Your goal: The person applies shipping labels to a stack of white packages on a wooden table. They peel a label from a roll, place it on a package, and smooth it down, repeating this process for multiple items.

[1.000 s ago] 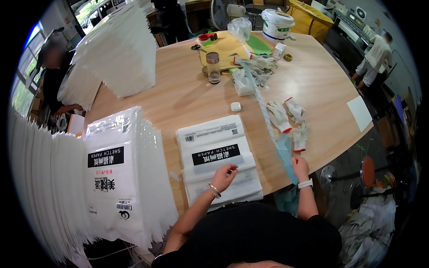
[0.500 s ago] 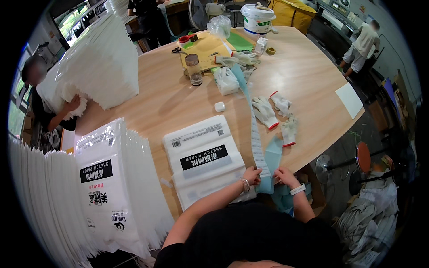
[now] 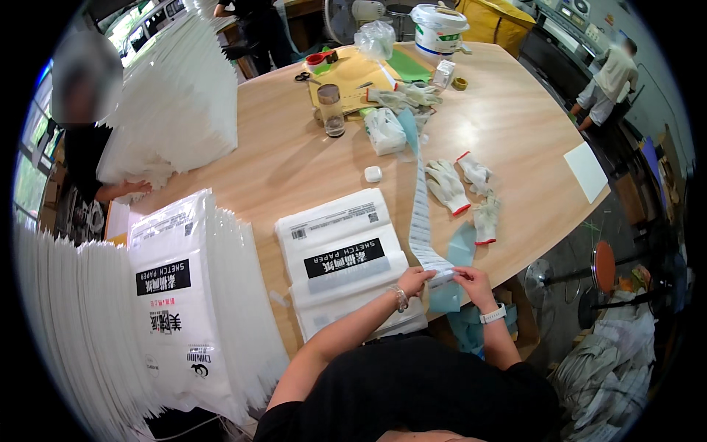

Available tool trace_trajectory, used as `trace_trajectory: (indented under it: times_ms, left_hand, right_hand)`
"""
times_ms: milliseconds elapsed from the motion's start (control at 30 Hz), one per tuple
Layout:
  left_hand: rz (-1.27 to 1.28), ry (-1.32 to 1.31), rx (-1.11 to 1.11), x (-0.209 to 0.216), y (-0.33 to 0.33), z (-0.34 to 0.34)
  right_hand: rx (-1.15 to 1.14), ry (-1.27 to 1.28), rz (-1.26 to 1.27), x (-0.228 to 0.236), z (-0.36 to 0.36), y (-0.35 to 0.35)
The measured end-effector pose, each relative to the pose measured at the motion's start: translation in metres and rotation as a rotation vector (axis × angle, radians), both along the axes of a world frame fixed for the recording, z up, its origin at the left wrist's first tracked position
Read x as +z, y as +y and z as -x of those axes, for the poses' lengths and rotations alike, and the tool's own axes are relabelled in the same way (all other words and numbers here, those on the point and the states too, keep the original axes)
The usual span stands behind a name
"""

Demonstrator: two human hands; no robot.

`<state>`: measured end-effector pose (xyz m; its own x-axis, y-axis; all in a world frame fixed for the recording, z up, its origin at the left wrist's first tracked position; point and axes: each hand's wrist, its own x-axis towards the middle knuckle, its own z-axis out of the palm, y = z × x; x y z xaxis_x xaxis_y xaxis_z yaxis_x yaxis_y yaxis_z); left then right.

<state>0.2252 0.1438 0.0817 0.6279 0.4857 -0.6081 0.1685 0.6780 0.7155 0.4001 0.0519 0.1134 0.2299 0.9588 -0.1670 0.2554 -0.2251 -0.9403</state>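
A long strip of white labels on light-blue backing runs down the table toward me and bends at its near end. My left hand, with a bracelet at the wrist, pinches the strip's near end from the left. At the other side my right hand, wearing a white watch, has its fingers closed on the same end. Blue backing hangs below the hands over the table edge. Left of them lies a stack of white printed plastic bags, partly under my left forearm.
White work gloves lie right of the strip. A tall stack of bags stands at the left. A glass jar, a small white case, scissors and a white bucket are farther off. A co-worker stands at far left.
My hands have drawn together and slightly up, turning the strip's near end sideways between them. The co-worker at left has straightened and shifted the arm lower. The view has moved slightly.
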Motion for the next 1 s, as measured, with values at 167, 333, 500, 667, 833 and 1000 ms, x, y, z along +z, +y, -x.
trace_trajectory:
  times_ms: [167,333,500,667,833,1000]
  left_hand:
    - [0.08,0.008,0.07,-0.021,-0.002,-0.005]
    - [-0.066,-0.003,-0.09,-0.007,0.001,0.018]
    - [-1.08,0.378,0.186,-0.001,0.038,0.11]
    - [-1.414,0.985,0.473,-0.037,0.087,0.217]
    - [-1.39,0.946,0.475,-0.05,0.09,0.238]
    - [-1.403,0.928,0.55,-0.049,0.087,0.237]
  right_hand:
    - [-0.041,-0.342,-0.198,0.028,0.016,-0.001]
    - [-0.042,-0.258,-0.46,0.066,0.043,0.028]
    - [0.072,0.085,-0.286,0.038,0.109,0.117]
    - [0.284,0.075,-0.213,-0.025,0.209,0.206]
    - [0.343,-0.077,-0.219,-0.056,0.272,0.242]
    - [0.372,-0.148,-0.199,-0.063,0.286,0.249]
